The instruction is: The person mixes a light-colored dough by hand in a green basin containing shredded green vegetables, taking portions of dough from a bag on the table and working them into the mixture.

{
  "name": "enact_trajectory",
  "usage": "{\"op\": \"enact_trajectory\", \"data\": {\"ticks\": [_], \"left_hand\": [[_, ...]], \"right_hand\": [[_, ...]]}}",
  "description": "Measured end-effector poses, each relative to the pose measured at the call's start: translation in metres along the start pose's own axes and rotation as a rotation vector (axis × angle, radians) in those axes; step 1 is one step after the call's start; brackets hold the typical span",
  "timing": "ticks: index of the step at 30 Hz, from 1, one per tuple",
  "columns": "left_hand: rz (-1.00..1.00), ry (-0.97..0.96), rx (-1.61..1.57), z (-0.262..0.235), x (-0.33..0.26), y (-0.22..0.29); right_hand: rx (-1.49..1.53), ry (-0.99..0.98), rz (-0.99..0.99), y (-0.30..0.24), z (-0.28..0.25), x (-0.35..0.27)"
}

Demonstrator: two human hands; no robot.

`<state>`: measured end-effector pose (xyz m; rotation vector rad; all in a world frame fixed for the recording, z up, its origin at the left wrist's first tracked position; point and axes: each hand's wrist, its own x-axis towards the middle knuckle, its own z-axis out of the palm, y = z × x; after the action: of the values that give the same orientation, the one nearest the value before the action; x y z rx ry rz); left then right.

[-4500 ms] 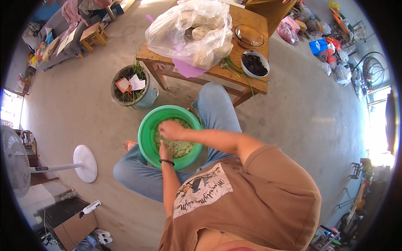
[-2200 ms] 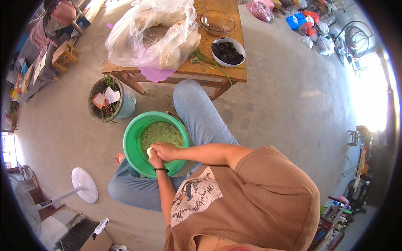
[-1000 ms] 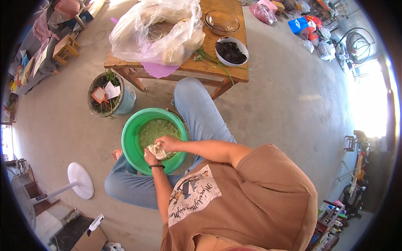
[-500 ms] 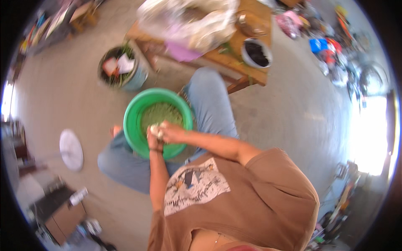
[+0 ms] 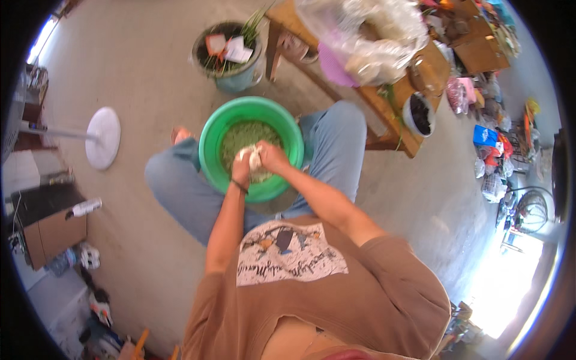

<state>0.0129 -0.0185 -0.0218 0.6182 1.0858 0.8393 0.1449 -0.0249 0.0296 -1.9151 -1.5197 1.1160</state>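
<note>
A green plastic basin (image 5: 210,123) stands between my bent legs. Loose greenish bits (image 5: 240,133) cover its inside bottom; I cannot tell what they are. Over the near part of the basin, both my hands meet around a whitish, soft-looking lump (image 5: 255,159), its kind unclear. My left hand (image 5: 241,170), with a dark band at the wrist, is closed on the lump's left side. From the right, my right hand (image 5: 273,158) grips the same lump, its fingers partly hiding it.
Beyond the basin stands a bucket (image 5: 237,83) with green stalks and paper scraps. At the far right, a wooden table (image 5: 414,144) carries a big clear plastic bag (image 5: 393,57) and a white bowl (image 5: 414,129) of dark stuff. A fan's round white base (image 5: 103,138) is at left.
The view has swung, so the basin, bucket and table appear farther right. Both hands stay together on the whitish lump, which now shows more between the fingers.
</note>
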Motion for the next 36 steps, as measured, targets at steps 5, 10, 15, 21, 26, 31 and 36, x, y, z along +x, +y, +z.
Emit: {"op": "enact_trajectory", "data": {"ticks": [5, 10, 15, 21, 26, 31, 36], "left_hand": [[-0.095, 0.057, -0.059, 0.013, 0.010, -0.001], [0.011, 0.236, 0.110, -0.016, 0.023, -0.015], [-0.215, 0.004, -0.170, 0.014, 0.014, 0.003], [0.025, -0.015, -0.055, 0.006, 0.005, 0.002], [0.188, -0.077, 0.039, -0.011, 0.014, -0.007], [-0.004, -0.135, -0.225, 0.009, 0.002, 0.006], [-0.037, -0.152, -0.328, 0.008, -0.015, 0.015]], "right_hand": [[0.115, 0.093, -0.054, 0.037, 0.009, 0.009], [0.260, -0.055, 0.119, -0.004, 0.013, 0.005], [0.271, -0.178, 0.106, 0.023, 0.002, 0.007], [-0.015, 0.023, 0.132, -0.021, 0.007, -0.006], [-0.080, 0.074, 0.062, -0.025, 0.011, -0.006], [0.117, 0.139, 0.103, 0.016, 0.008, 0.007], [0.156, 0.133, 0.233, 0.018, 0.017, 0.007]]}}
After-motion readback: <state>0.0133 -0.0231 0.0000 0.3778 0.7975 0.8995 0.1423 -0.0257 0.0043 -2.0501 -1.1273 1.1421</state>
